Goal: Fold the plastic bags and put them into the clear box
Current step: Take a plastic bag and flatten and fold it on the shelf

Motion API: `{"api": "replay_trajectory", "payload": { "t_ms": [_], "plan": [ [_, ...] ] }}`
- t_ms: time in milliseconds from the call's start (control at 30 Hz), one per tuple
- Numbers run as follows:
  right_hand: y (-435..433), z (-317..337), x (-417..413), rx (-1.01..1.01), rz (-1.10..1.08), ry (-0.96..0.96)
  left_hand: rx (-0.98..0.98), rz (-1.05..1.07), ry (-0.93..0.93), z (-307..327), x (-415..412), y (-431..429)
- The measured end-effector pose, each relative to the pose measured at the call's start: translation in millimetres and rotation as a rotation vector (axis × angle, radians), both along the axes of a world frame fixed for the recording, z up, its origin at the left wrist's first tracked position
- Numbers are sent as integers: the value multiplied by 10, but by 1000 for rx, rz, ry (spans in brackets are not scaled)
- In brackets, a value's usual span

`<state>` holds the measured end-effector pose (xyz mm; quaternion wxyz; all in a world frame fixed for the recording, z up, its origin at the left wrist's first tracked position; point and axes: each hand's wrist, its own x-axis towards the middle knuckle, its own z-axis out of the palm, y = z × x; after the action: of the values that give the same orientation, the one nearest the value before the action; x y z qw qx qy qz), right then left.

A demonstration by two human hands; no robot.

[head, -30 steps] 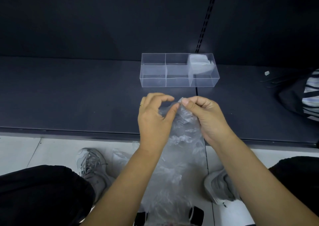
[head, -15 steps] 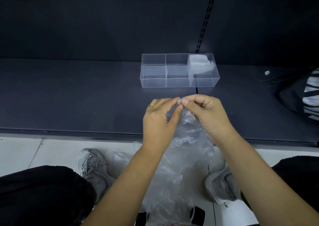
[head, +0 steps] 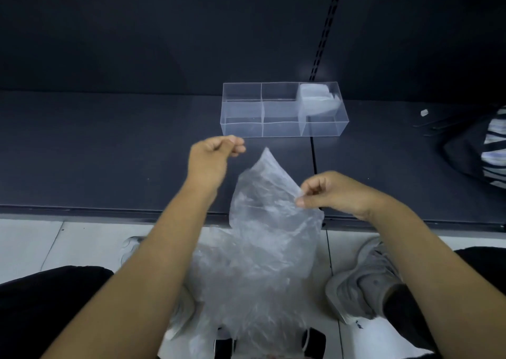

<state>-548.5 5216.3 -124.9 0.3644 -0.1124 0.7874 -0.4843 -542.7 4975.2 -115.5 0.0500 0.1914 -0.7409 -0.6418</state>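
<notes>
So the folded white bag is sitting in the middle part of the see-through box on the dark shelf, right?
Not quite. In the head view the folded white plastic bag sits in the right-end compartment of the clear rectangular plastic box, not the middle one. The box does stand on the dark shelf.

The dark shelf point(head: 109, 153) bears a clear box point(head: 241, 128) and bag point(head: 476, 153).

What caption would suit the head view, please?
Right hand pinches a crinkled clear plastic bag before a partitioned clear plastic box; left hand curled, apart.
</notes>
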Motion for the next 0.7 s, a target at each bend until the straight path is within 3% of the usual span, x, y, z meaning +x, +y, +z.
{"api": "replay_trajectory", "payload": {
  "t_ms": [133,267,333,400,467,567,700],
  "plan": [
    [183,-176,-120,-60,-95,-59,-94,-31,-105,-146,-215,-357],
    [131,-226,-272,-199,-130,-110,-117,-580,-236,-301,-266,-260],
    [44,-223,-380,-216,-130,-100,-68,-708,-304,-383,-310,-91],
    [-26,-217,-518,-200,-166,-59,-42,-624,-315,-464,-408,9],
    [-34,-206,-670,-186,-206,-35,39,-409,-299,-514,-540,13],
    [96,-206,-862,-145,-133,-117,145,-116,-313,-631,-705,-112],
    [411,-323,-1017,51,-36,-199,114,133,-381,-881,-783,-441]
  ]
}}
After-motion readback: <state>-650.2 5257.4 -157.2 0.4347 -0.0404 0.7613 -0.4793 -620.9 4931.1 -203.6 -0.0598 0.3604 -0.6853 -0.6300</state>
